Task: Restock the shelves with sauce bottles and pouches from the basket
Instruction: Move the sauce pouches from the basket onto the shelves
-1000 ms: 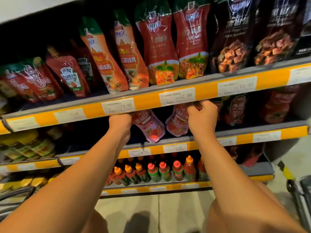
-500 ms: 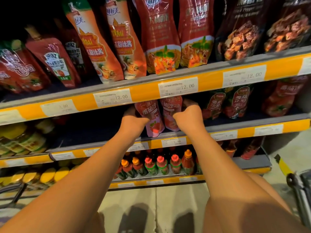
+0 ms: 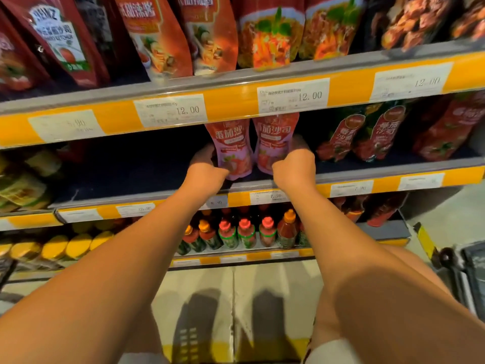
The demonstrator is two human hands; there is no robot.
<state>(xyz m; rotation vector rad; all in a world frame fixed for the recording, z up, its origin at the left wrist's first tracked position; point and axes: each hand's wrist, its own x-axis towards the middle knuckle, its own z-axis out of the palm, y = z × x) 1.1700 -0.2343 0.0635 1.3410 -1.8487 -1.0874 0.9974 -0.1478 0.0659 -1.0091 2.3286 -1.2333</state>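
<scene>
At frame centre, the left hand (image 3: pixel 203 170) grips the left pink pouch (image 3: pixel 232 148) and the right hand (image 3: pixel 295 166) grips the right pink pouch (image 3: pixel 274 143), both upright, side by side on the middle shelf (image 3: pixel 393 172).

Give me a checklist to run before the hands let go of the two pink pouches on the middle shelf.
1. Left pink pouch upright on the middle shelf: ok.
2. Right pink pouch upright beside it: ok.
3. Labels face outward: ok.
4. Left hand and right hand each at a pouch: ok; grip cannot tell.
5. Bases fully behind the shelf lip: cannot tell, hands cover them.
6. Price tag matches the pouches: cannot tell, blurred.
</scene>
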